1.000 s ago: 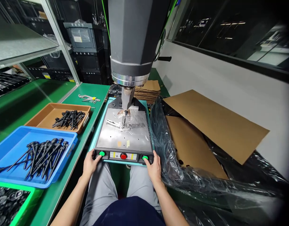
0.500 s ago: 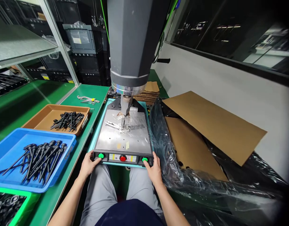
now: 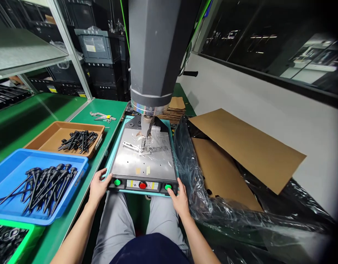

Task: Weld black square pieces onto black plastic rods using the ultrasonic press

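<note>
The left hand [image 3: 99,185] is loose, fingers spread at the near left corner of the front panel [image 3: 143,185], thumb short of the left green button [image 3: 117,182]. The right hand [image 3: 180,198] lies unclenched around the opposite corner, thumb by the right green button [image 3: 168,187]. Ahead, a metal plate [image 3: 143,164] carries a narrow white piece [image 3: 131,146] under the machine head [image 3: 152,58], which blocks the view behind. A blue tray [image 3: 16,167] and brown tray [image 3: 50,138] crowd the left; black plastic [image 3: 195,187] and cardboard [image 3: 248,146] hem the right.
</note>
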Demonstrator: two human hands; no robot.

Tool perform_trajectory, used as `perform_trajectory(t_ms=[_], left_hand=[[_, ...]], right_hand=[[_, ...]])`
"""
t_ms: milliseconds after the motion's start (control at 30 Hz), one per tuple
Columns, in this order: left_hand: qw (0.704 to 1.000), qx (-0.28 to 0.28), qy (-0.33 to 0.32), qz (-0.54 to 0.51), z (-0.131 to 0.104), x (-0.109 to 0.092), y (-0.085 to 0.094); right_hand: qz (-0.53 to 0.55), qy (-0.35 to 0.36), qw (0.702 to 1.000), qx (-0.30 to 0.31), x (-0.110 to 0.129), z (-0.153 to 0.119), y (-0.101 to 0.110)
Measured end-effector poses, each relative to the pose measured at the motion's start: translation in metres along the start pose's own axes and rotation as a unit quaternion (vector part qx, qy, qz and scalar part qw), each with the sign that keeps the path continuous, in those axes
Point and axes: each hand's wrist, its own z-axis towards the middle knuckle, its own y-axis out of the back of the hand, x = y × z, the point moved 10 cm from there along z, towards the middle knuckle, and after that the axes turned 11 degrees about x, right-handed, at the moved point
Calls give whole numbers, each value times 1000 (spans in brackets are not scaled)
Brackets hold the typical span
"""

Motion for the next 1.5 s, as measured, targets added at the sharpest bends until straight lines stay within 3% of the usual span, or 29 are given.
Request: perform_trajectory(t_ms=[100, 200, 267, 333, 433, 533, 667, 800, 933, 1033, 1133, 1233, 1333, 1500], left_hand=[[997, 11, -73, -15, 12, -58, -13], [988, 66, -129, -48, 31, -109, -43], [981, 89, -156, -66, 47, -132, -64], [978, 95, -162, -90, 66, -144, -81], [975, 108, -136, -136, 93, -148, -103], [968, 140, -113, -172, 104, -150, -119], [960, 184, -125, -169, 97, -160, -130], [940, 223, -88, -241, 86, -163, -138], [904, 254, -48, -341, 79, -171, -145], [890, 251, -48, -378, 81, -182, -142], [887, 224, -61, -400, 90, -194, -133], [886, 208, -73, -409, 100, -204, -126], [884, 190, -70, -422, 108, -206, -120], [884, 160, -43, -437, 113, -202, -112]], right_hand=[[26, 1, 999, -29, 16, 0, 12], [40, 55, 993, -94, 56, -4, 24], [90, 73, 991, -71, 80, 0, 12], [148, 69, 986, -10, 96, 9, -13], [194, 64, 977, 65, 112, 24, -52], [193, 66, 970, 132, 122, 39, -87], [93, 121, 967, 206, 143, 54, -120], [-36, 235, 948, 212, 172, 65, -136], [-99, 243, 956, 130, 181, 94, -128], [-112, 239, 964, 45, 191, 120, -105], [-100, 260, 960, 0, 215, 146, -83], [-97, 276, 956, -6, 243, 173, -70], [-121, 266, 956, 33, 261, 196, -73], [-131, 278, 950, 63, 275, 205, -76]])
